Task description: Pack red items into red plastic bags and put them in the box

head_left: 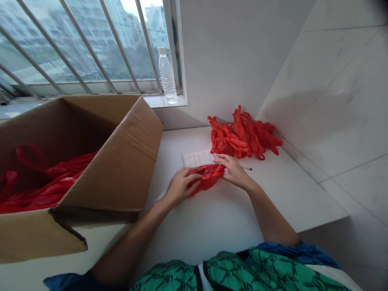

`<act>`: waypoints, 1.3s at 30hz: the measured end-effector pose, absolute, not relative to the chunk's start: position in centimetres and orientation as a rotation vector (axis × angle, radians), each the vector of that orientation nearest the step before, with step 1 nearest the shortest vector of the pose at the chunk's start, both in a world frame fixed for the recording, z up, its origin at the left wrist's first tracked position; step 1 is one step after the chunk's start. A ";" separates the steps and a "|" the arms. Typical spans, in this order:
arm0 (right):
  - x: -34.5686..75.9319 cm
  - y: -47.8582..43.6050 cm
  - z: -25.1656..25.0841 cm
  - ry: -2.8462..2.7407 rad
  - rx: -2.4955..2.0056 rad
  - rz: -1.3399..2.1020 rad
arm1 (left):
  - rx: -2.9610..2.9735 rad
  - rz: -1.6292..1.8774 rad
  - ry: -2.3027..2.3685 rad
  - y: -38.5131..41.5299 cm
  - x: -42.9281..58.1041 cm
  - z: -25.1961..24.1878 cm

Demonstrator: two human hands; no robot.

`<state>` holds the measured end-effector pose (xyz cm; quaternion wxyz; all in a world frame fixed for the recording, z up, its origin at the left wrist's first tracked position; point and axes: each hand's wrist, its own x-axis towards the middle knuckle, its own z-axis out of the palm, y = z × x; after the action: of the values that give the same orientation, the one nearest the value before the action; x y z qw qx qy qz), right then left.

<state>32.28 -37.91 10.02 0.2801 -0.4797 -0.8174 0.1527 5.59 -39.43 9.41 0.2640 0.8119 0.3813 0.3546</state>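
Your left hand (180, 186) and right hand (233, 170) both press on a small crumpled red plastic bag (206, 178) lying on the white counter (212, 226), fingers curled over its two ends, gripping it. Partly under it lies a white printed paper sheet (197, 158). Just behind sits a pile of red plastic bags (242, 135). An open brown cardboard box (121, 161) stands to your left, holding more red bags (45, 186)

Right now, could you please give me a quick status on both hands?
Left hand and right hand both pressing red bag on counter. Bag pile behind, apart. Nothing in the way.
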 end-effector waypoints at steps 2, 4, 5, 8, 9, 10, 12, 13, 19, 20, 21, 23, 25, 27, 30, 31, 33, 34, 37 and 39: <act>32.2 -37.8 9.3 -2.243 -1.304 0.402 | 2.342 0.791 1.046 -39.3 6.1 8.4; 32.4 -37.8 8.8 -2.255 -1.350 0.405 | 2.408 0.747 1.110 -39.3 6.4 7.5; 32.6 -37.8 8.7 -2.237 -1.380 0.396 | 2.424 0.737 1.137 -39.4 6.5 7.3; 33.3 -38.0 9.1 -2.118 -1.484 0.314 | 2.384 0.715 1.171 -40.3 6.5 7.6; 33.5 -38.1 9.4 -2.061 -1.535 0.281 | 2.334 0.729 1.173 -40.7 6.5 8.0; 33.7 -38.2 9.8 -1.998 -1.597 0.262 | 2.275 0.753 1.174 -40.9 6.5 8.5; 33.7 -38.5 10.5 -1.881 -1.717 0.314 | 2.162 0.829 1.198 -41.0 6.5 9.4; 33.7 -38.6 10.7 -1.838 -1.756 0.405 | 2.108 0.880 1.222 -40.7 6.5 9.7; 31.4 -39.0 9.3 -1.754 -1.591 1.232 | 1.801 1.091 1.381 -37.4 6.8 9.0; 30.9 -38.9 8.9 -1.735 -1.508 1.286 | 1.789 1.072 1.396 -37.0 6.9 8.7; 30.4 -38.7 8.6 -1.705 -1.409 1.323 | 1.780 1.039 1.392 -36.7 7.1 8.5; 29.7 -38.4 8.4 -1.592 -1.206 1.405 | 1.714 0.954 1.300 -36.5 7.5 8.4; 29.3 -38.2 8.6 -1.394 -1.056 1.510 | 1.531 0.864 1.132 -36.8 7.8 8.7; 29.3 -38.1 9.0 -1.171 -0.958 1.603 | 1.310 0.819 0.995 -37.3 8.1 9.3; 29.3 -38.2 9.5 -0.964 -0.905 1.680 | 1.123 0.848 0.920 -37.9 8.2 10.0; 29.2 -38.2 9.7 -0.933 -0.902 1.685 | 1.086 0.870 0.898 -38.1 8.2 10.1; 29.1 -38.4 9.9 -0.907 -0.894 1.667 | 0.994 0.924 0.845 -38.2 8.2 10.2; 29.0 -38.4 10.0 -0.916 -0.884 1.653 | 0.937 0.957 0.819 -38.2 8.3 10.1; 28.6 -38.7 10.2 -1.039 -0.859 1.635 | 0.811 1.042 0.789 -38.1 8.2 10.0; 28.4 -39.0 10.3 -1.141 -0.860 1.620 | 0.789 1.053 0.801 -38.0 8.1 10.0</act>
<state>28.35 -38.98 10.29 0.4713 -0.3511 -0.4657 0.6616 8.13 -38.04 9.98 0.7176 0.3568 0.3620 0.4761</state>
